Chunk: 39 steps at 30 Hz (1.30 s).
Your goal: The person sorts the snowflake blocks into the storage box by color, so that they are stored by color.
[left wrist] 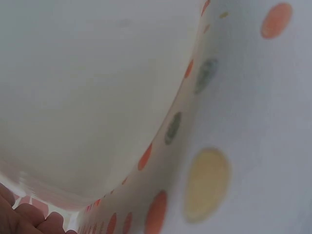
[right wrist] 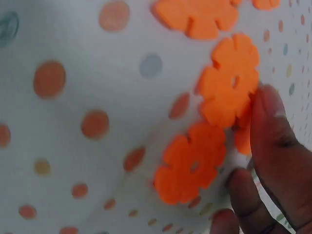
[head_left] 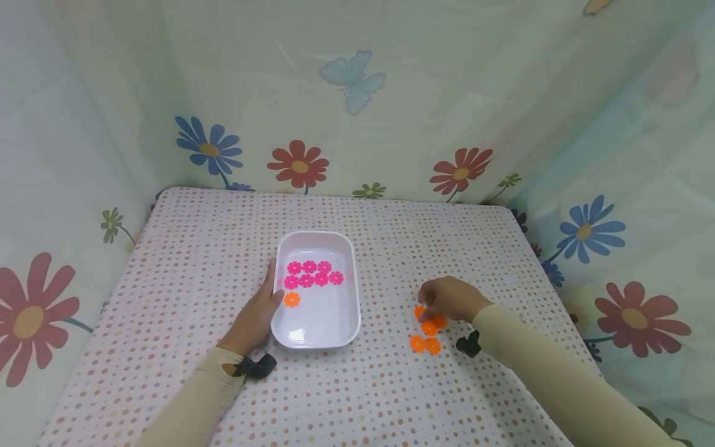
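My left hand [head_left: 258,315] grips the left side of a white tray [head_left: 355,292], its thumb at the rim and its fingers along the outer wall. Low in the left wrist view, fingertips [left wrist: 36,217] show close by the tray's wall. Inside the tray are several pink flower-shaped pieces [head_left: 306,280] and one orange one [head_left: 292,300]. My right hand [head_left: 454,299] is bent down over a small group of orange flower pieces [head_left: 432,346] on the table. In the right wrist view, its thumb touches the edge of one orange piece [right wrist: 219,85]; another is partly hidden behind the thumb.
A white tablecloth with coloured dots [head_left: 223,230] covers the table. A light curtain printed with flowers and butterflies [head_left: 402,124] hangs at the back and both sides. Each wrist wears a dark camera mount [head_left: 257,366].
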Tool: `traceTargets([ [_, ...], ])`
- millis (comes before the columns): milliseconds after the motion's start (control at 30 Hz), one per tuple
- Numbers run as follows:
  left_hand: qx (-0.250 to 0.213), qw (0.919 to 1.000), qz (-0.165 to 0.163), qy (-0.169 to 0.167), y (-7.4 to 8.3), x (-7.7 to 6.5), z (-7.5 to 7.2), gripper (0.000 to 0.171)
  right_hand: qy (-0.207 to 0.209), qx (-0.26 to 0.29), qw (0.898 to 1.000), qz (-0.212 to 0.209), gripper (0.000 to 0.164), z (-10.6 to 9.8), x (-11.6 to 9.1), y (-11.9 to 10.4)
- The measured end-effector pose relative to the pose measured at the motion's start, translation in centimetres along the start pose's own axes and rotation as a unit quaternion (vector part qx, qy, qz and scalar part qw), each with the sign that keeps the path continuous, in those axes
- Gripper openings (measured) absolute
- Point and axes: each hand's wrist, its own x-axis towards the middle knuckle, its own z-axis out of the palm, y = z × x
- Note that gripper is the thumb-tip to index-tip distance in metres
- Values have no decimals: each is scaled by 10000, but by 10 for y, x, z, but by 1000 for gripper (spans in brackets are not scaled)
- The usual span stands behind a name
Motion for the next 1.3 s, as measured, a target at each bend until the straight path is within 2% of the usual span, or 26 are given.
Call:
traceTargets([
  [200, -91, 9999, 45, 104, -3, 1, -3, 71, 152, -70, 9998, 86, 22, 5, 2, -7],
  [333, -89, 9999, 54, 136, -5, 3, -6, 71, 138, -317, 9990, -267, 14, -12, 3, -26],
  [433, 12, 9999, -31, 161, -6, 3, -9, 70, 139, -525, 9959, -729, 7, -37, 7, -66],
  [567, 8, 9998, -97, 175, -9, 0, -11, 70, 64, -920, 9880, -1238, 7, -59, 21, -145],
  [667, -57, 9999, -54, 152, -11, -2, -9, 70, -196, -1130, 9821, -1494, 9, -57, 36, -200],
  [767, -83, 9998, 102, 138, -12, -2, -6, 70, -467, -1303, 9760, -1679, 12, -44, 55, -234],
  [867, -146, 9994, 285, 116, -10, 0, -1, 71, -678, -1568, 9707, -1690, 12, -26, 75, -244],
  [1000, -252, 9987, 451, 47, -6, 2, 5, 72, -846, -1705, 9712, -1433, 12, -9, 95, -238],
  [1167, -257, 9985, 476, 84, -4, 1, 4, 72, -848, -1519, 9747, -1400, 16, 2, 112, -230],
  [1300, -164, 9986, 486, 94, -5, 0, 0, 72, -717, -1744, 9719, -1408, 18, 9, 122, -234],
])
